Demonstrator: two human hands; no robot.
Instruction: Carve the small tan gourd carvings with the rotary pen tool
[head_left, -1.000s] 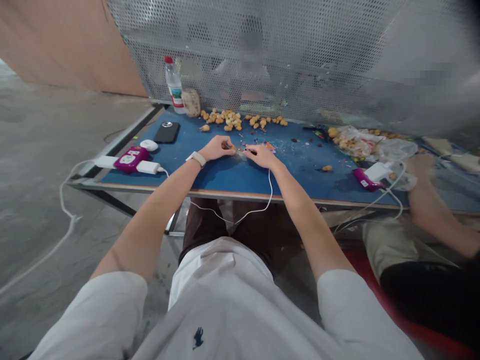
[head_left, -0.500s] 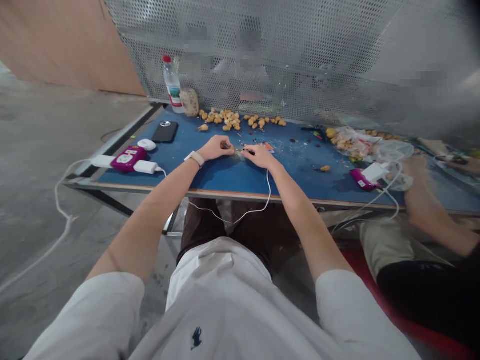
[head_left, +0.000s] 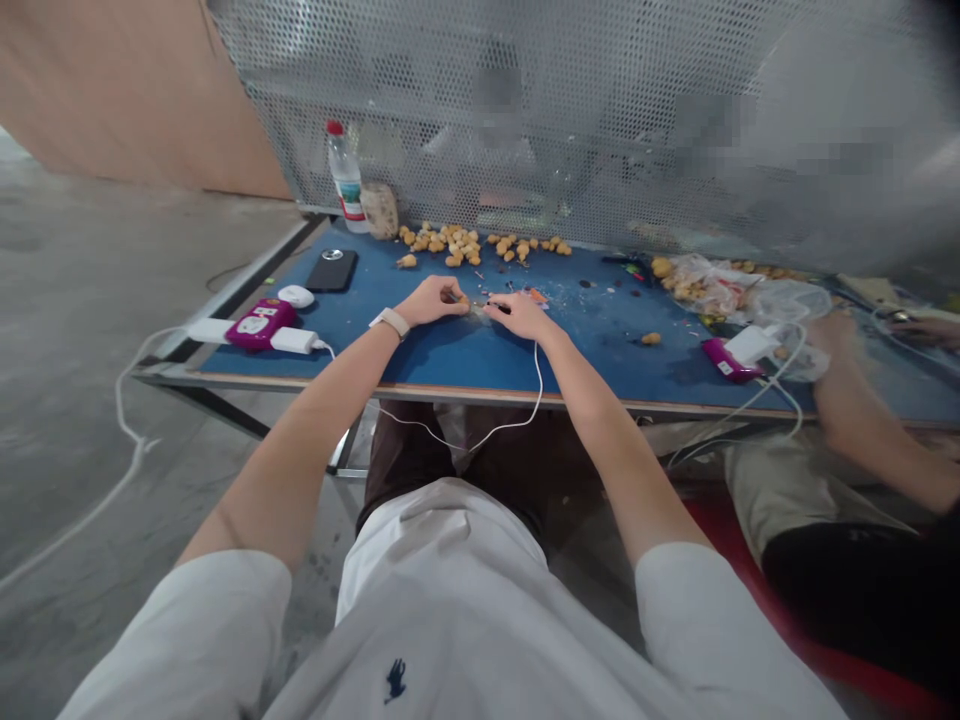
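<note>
My left hand (head_left: 433,301) and my right hand (head_left: 521,316) meet near the middle of a blue-topped workbench (head_left: 607,345). The left fingers pinch a tiny item, too small to identify, at a pale, wispy bit (head_left: 476,310) between my hands. My right fingers hold a small dark-tipped piece (head_left: 498,308) close to that bit. A white cable (head_left: 538,375) runs from under my right hand over the bench edge. Above my hands lies a scattered row of small tan lumps (head_left: 452,243). A white band (head_left: 389,322) circles my left wrist.
On the left are a black phone (head_left: 331,270), a magenta power device (head_left: 255,325) and a white charger (head_left: 294,341). A water bottle (head_left: 346,175) stands before perforated metal mesh (head_left: 525,110). At right, a co-worker's arm (head_left: 862,420) reaches past plastic bags (head_left: 709,285).
My hands stay close together at the same spot, with only slight finger shifts. The view has tilted a little. The co-worker's arm has moved slightly on the right.
</note>
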